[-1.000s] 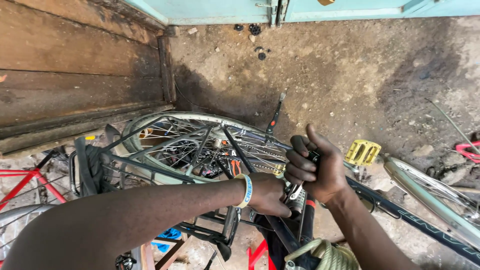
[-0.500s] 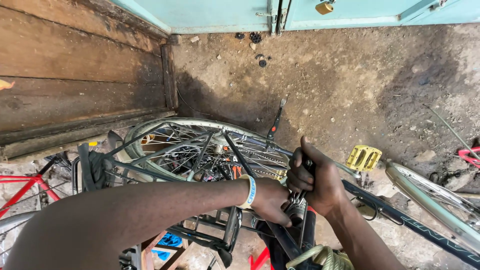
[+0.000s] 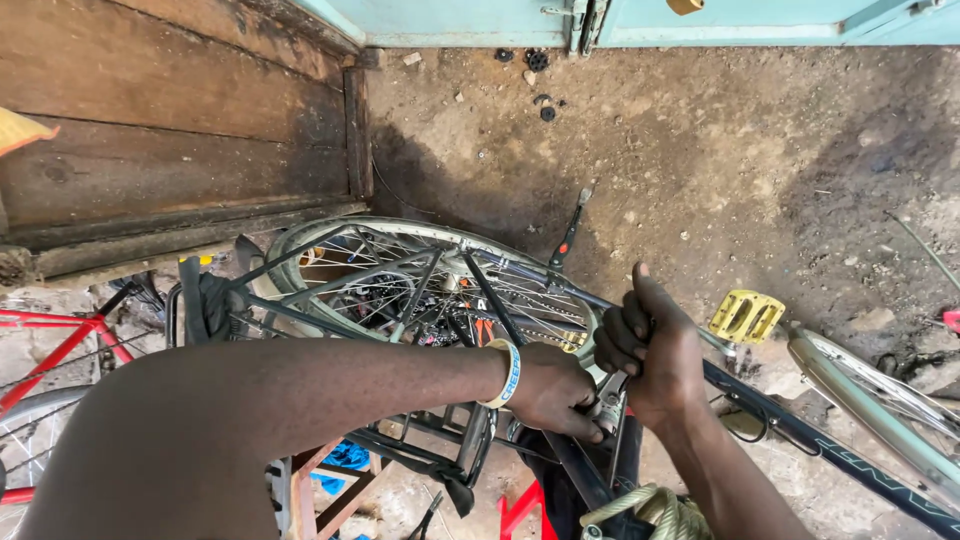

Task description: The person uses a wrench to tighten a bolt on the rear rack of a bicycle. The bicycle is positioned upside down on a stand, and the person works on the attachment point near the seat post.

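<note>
**Both hands at the seat post of the bicycle**

My left hand (image 3: 550, 388) is closed around the small metal fitting (image 3: 608, 412) on the frame, fingers pinching it so it does not turn. My right hand (image 3: 655, 350) is clenched just above it, thumb up, around a dark upright part that I cannot identify. The bicycle lies low under me, its rear wheel (image 3: 420, 290) towards the wooden wall (image 3: 170, 130), so the fitting is within easy reach. A yellow pedal (image 3: 746, 316) rests on the dirt floor (image 3: 700, 150) near the black frame tube (image 3: 800, 435)
</note>
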